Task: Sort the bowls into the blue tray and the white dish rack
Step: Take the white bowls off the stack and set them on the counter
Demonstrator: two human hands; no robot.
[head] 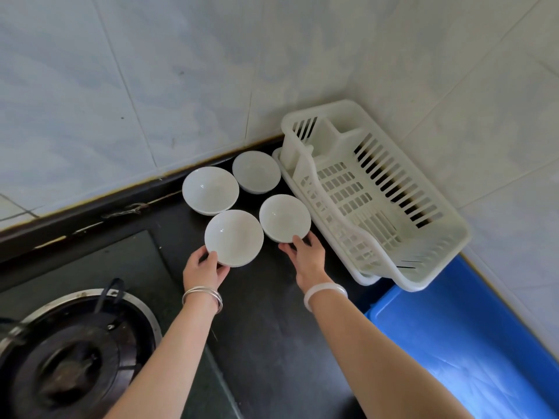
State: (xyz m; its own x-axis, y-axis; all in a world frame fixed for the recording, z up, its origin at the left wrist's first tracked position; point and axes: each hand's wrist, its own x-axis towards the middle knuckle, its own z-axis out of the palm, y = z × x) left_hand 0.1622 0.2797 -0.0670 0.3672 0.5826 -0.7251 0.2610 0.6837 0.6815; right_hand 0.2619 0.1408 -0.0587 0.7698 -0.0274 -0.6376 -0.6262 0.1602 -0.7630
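Several white bowls stand upright on the black counter. My left hand (205,267) grips the near-left bowl (234,235) by its near rim, thumb over the edge. My right hand (305,255) holds the near-right bowl (284,217) at its near rim, thumb on top. Behind them stand a far-left bowl (210,189) and a far-right bowl (256,171) close to the wall. The white dish rack (447,240) lies to the right, with nothing in it. The blue tray (453,337) lies in the lower right, also holding nothing.
A gas burner (75,355) sits in a glass hob at the lower left. Tiled walls (151,86) close off the back and the right side, forming a corner behind the rack. Bare black counter (272,328) lies between my forearms.
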